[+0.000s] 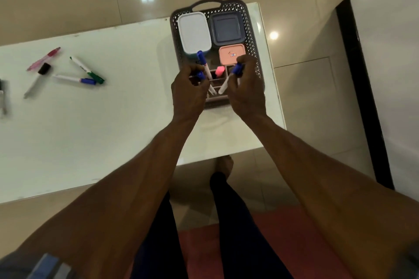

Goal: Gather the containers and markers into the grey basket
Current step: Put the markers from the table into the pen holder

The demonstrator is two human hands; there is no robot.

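The grey basket [251,29] stands at the table's far right corner. Inside lie a white-lidded container [194,31], a dark grey container [227,27] and a small pink container [231,52]. A divided pen holder [216,94] sits at the basket's near end with a pink highlighter [220,71] in it. My left hand [189,90] grips two blue-capped markers [203,63] over the holder. My right hand [248,88] holds one blue-capped marker [231,78], tip angled down toward the holder.
Several markers lie loose on the white table [102,120] at the left: a pink one [44,58], a black-capped one [37,79], a green one [87,70] and a blue one [74,79]. Another sits at the far left edge [2,99]. Tiled floor surrounds the table.
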